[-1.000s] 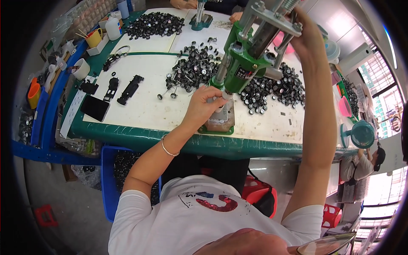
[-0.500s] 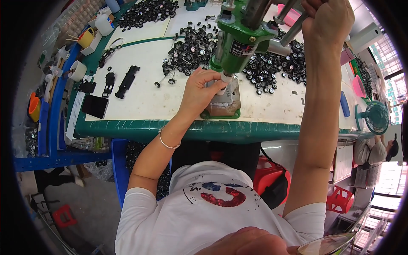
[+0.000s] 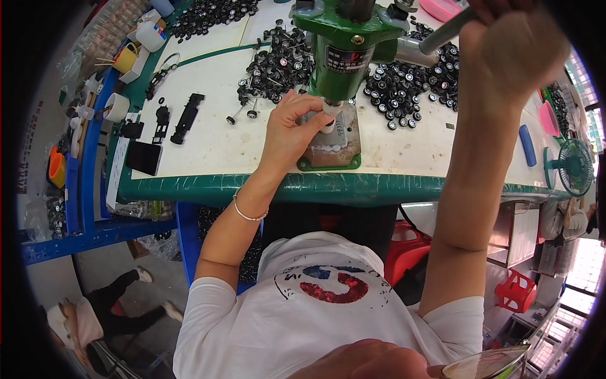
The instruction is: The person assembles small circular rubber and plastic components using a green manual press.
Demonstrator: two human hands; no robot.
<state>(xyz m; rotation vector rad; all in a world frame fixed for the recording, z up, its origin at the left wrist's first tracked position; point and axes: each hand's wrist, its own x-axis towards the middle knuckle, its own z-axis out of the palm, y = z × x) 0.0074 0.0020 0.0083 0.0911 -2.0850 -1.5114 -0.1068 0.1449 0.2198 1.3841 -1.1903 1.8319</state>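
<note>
Left hand (image 3: 291, 129) pinches small white part (image 3: 327, 126) upright under green press (image 3: 346, 54), top centre. Right hand (image 3: 514, 47) grips lever (image 3: 442, 33), angled up-right.

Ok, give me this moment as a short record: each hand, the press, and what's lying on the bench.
left hand: fingers at a small white part under the ram of the green press
right hand: raised, gripping the press lever
press base: metal plate near the bench's front edge
bench: piles of small black wheels, black strips at left
off right: green fan
</note>
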